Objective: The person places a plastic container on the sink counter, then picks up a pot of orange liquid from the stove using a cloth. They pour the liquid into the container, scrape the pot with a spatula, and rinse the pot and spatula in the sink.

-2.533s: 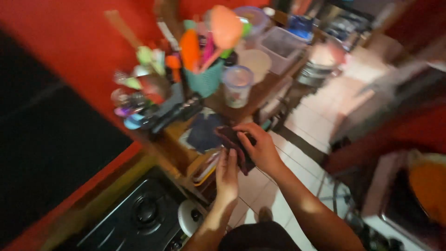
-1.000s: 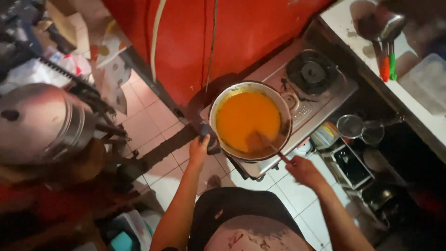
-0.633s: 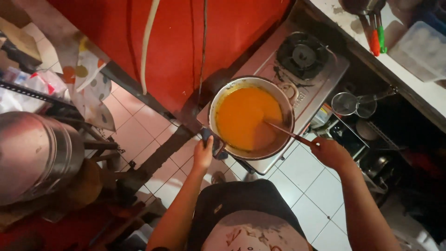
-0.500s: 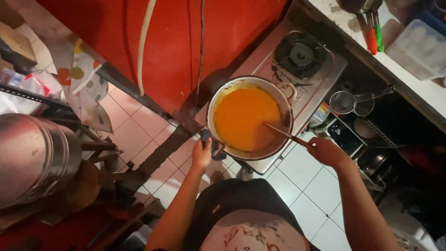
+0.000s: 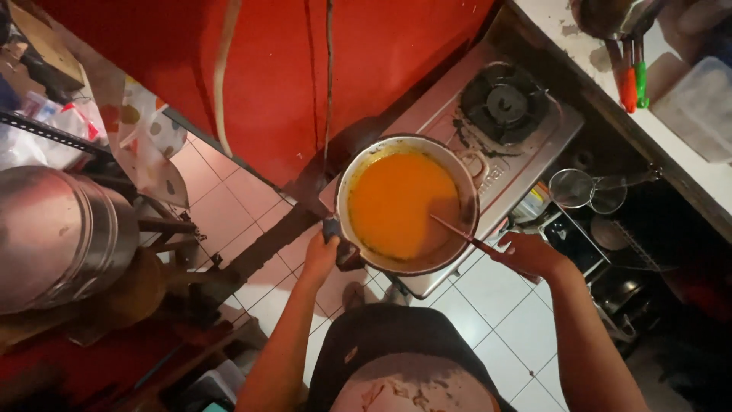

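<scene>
A round metal pot (image 5: 467,181) full of thick orange liquid (image 5: 400,202) stands on the near burner of a two-burner gas stove (image 5: 526,164). My left hand (image 5: 320,255) grips the pot's near rim through a dark cloth (image 5: 335,233). My right hand (image 5: 526,255) holds the handle of a long utensil (image 5: 457,233) whose end dips into the orange liquid at the pot's right side.
The far burner (image 5: 505,99) is bare. A red wall (image 5: 305,69) runs behind the stove. A counter edge (image 5: 610,99) carries red and green handled tools (image 5: 633,80) and a clear plastic box (image 5: 698,107). Wire strainers (image 5: 587,189) hang below. A large metal canister (image 5: 61,233) sits left over white floor tiles.
The view swung from a cluttered counter with utensils to the stove. Over the last second my right hand drew the utensil back toward the pot's right edge; my left hand kept its hold.
</scene>
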